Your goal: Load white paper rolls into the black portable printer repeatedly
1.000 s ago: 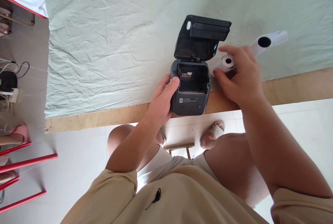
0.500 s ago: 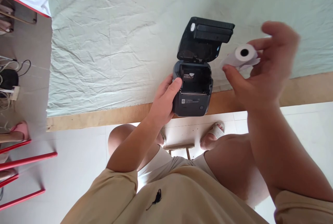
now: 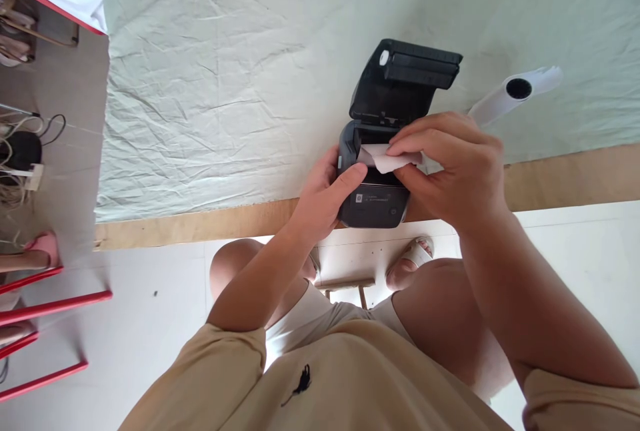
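Observation:
My left hand (image 3: 327, 194) is closed around the left side of a dark portable label printer (image 3: 377, 207), its thumb over the edge of the paper bay. The printer's lid (image 3: 407, 77) stands raised. My right hand (image 3: 450, 167) pinches white paper (image 3: 390, 159) inside the bay, thumb below and fingers above. To the right of that hand, a white paper roll (image 3: 500, 103) with a dark core is over the green cloth, paper spreading from both sides of it. Whether it joins the paper in my fingers is hidden behind the hand.
A wrinkled pale green cloth (image 3: 225, 84) covers the table, with a bare wooden front edge (image 3: 200, 227). Cables and a power strip (image 3: 34, 177) lie on the floor at left, near red metal legs (image 3: 55, 307). Another person's foot in a pink shoe (image 3: 43, 249) shows there.
My right hand has moved left and brought white paper into the printer's bay. The paper roll has left its fingers and is now farther right. The left hand still holds the printer.

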Available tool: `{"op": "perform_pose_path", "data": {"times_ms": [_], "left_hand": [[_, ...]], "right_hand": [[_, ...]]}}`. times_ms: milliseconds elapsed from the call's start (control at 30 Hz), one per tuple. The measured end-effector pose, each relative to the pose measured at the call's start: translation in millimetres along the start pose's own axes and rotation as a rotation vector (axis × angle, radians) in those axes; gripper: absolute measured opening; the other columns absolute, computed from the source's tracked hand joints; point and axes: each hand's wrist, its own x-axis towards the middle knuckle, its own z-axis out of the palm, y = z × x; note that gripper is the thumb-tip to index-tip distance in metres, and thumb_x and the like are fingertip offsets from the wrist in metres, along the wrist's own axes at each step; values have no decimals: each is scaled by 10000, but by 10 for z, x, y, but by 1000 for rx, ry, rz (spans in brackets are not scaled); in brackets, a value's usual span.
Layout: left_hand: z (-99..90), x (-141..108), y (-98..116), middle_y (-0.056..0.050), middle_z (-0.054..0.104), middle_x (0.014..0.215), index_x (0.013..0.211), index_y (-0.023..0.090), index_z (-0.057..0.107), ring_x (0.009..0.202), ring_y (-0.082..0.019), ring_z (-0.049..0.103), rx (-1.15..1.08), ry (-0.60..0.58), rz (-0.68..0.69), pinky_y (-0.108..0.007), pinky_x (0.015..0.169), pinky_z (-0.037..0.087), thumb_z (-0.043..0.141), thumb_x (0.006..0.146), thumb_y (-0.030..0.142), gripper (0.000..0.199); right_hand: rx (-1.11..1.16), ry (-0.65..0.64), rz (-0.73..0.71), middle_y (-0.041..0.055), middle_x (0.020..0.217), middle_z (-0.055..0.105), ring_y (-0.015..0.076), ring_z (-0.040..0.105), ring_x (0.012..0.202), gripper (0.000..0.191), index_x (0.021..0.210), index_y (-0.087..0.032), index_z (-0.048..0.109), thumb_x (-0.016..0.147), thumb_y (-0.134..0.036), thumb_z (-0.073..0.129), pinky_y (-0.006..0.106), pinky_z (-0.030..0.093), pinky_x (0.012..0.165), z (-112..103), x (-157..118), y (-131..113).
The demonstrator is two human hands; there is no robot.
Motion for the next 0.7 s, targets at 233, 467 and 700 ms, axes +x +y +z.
{"op": "perform_pose_path", "data": {"times_ms": [233,467,700], "left_hand": [[-66,28,-52,-45,851,1235,1361,265,690,1051,-227,842,-15,-72,99,-297,820,699,1004,898,527,617],[-40,28,-23,-96,787,1561,1584,307,627,1487,-383,759,83,3,90,-428,1185,668,1080,745,377,956],[7,-45,1,-110,744,1631,1734,348,467,1498,-407,747,95,35,103,-498,1221,662,1076,751,395,1157]], "right_hand": [[121,13,-123,-60,941,871,224,834,943,168,974,-313,728,1009,-166,801,430,568,814,59,-68,-134],[208,163,54,14,827,775,286,771,804,203,928,-355,732,1094,-378,616,526,629,779,80,-90,-111],[158,147,318,105,1576,681,353,798,1249,346,1453,-429,591,1118,-513,571,574,693,931,85,-197,155]]}}
